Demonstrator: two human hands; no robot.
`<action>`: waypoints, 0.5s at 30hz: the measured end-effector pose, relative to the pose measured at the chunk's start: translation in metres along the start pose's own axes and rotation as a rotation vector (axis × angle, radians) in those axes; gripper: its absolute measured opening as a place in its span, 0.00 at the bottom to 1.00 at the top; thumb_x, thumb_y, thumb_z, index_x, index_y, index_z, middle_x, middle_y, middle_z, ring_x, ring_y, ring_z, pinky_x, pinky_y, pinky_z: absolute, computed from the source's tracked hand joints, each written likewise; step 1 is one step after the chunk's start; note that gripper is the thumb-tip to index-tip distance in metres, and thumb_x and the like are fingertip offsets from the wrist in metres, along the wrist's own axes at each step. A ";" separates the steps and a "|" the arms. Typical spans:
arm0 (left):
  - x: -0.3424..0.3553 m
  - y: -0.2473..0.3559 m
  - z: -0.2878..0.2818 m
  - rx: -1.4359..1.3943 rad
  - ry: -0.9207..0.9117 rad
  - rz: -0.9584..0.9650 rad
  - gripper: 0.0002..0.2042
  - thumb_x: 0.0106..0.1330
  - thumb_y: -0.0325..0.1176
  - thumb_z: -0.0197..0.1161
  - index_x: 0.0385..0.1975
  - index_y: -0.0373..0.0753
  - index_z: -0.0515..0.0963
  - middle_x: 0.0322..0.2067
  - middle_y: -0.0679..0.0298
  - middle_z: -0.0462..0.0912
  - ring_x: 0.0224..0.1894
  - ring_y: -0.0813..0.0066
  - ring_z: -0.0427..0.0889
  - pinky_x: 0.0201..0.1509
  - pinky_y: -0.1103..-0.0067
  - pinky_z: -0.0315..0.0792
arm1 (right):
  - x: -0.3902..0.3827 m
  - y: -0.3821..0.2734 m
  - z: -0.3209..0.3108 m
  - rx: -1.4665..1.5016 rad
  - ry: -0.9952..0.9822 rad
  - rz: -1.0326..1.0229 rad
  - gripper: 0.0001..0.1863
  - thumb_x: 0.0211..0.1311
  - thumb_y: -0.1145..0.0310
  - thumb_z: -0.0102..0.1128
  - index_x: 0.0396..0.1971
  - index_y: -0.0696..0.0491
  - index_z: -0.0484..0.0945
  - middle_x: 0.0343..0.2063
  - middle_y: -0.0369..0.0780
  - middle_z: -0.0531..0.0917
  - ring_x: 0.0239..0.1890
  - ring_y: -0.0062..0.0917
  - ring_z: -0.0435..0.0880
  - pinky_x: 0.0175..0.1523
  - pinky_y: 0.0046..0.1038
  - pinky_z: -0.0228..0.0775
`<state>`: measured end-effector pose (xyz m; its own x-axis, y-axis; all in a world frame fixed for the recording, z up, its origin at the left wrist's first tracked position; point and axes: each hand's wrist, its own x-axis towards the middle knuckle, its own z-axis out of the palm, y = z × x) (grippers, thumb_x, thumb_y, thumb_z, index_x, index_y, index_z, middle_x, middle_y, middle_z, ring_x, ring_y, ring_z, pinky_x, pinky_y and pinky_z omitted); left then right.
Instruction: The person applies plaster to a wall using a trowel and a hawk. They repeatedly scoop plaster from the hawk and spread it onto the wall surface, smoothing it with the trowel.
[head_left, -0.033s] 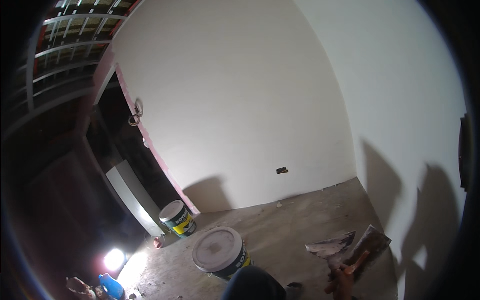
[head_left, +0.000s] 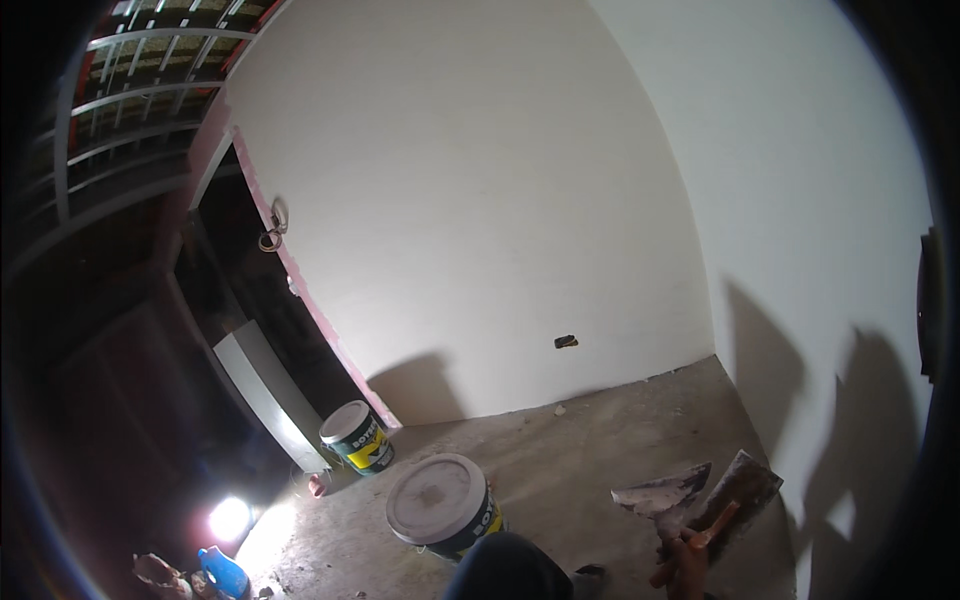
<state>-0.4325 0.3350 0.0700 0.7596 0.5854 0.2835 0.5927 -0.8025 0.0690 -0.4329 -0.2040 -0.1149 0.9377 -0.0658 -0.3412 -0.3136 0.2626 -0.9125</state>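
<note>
At the lower right my right hand [head_left: 686, 568] is closed around tool handles, with its wrist near the lower edge. A putty knife [head_left: 660, 492] with a wide, smeared blade points up and left from it. Beside that, a flat rectangular trowel [head_left: 745, 485] with an orange-brown handle [head_left: 718, 524] leans up and right. Both tools meet at the hand; how the fingers divide between them is hard to make out. My left hand does not show. My dark-clothed knee [head_left: 512, 568] rises at the lower middle, left of the hand.
A lidded paint bucket [head_left: 437, 498] stands just beyond my knee, another bucket [head_left: 357, 437] near the doorway. A bright lamp [head_left: 230, 519] and a blue jug [head_left: 222, 572] are at lower left. Pale walls [head_left: 480, 220] meet at the right; one has a socket hole [head_left: 566, 342]. A board [head_left: 265, 395] leans by the doorway.
</note>
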 end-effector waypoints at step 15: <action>0.001 -0.001 0.007 -0.002 0.004 -0.022 0.10 0.68 0.32 0.57 0.42 0.34 0.79 0.29 0.61 0.82 0.33 0.73 0.79 0.37 0.76 0.73 | 0.013 0.004 0.001 0.239 -0.102 -0.120 0.16 0.65 0.60 0.56 0.43 0.58 0.75 0.29 0.36 0.78 0.28 0.22 0.77 0.32 0.25 0.70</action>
<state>-0.4306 0.3376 0.0639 0.7454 0.6021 0.2861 0.6086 -0.7898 0.0768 -0.4221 -0.2026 -0.1222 0.9800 -0.0166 -0.1983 -0.1663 0.4789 -0.8620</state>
